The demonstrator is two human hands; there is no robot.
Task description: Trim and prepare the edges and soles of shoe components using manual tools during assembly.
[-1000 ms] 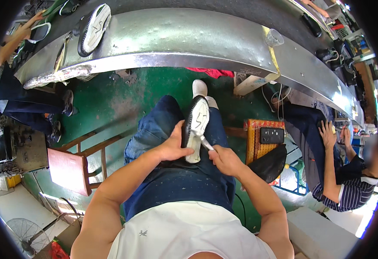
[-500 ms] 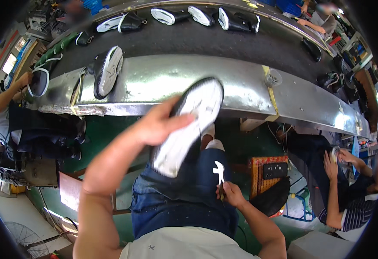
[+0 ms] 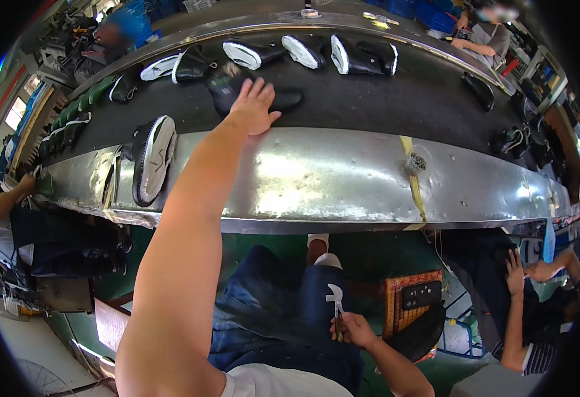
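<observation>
My left arm stretches forward over the metal ledge to the dark belt. There my left hand [image 3: 253, 109] lies with fingers spread on a black shoe [image 3: 289, 99], palm down. Part of that shoe is hidden under the hand, and its sole does not show. By my right thigh, my right hand [image 3: 355, 328] is closed round the handle of a hammer [image 3: 335, 296], its pale metal head pointing up. Nearer me, left of my left forearm, another black shoe [image 3: 154, 161] rests on the metal ledge with its white sole showing.
Several black shoes with white soles [image 3: 243, 54] line the far side of the belt [image 3: 396, 106]. A small cup [image 3: 415, 163] stands on the metal ledge [image 3: 343, 178]. A phone [image 3: 421, 295] lies on a woven seat at right. Co-workers sit on both sides.
My left hand has gone from above my lap forward to the belt. The shoe it gripped, white sole up, now seems to lie there black side up. The hammer stays in my right hand.
</observation>
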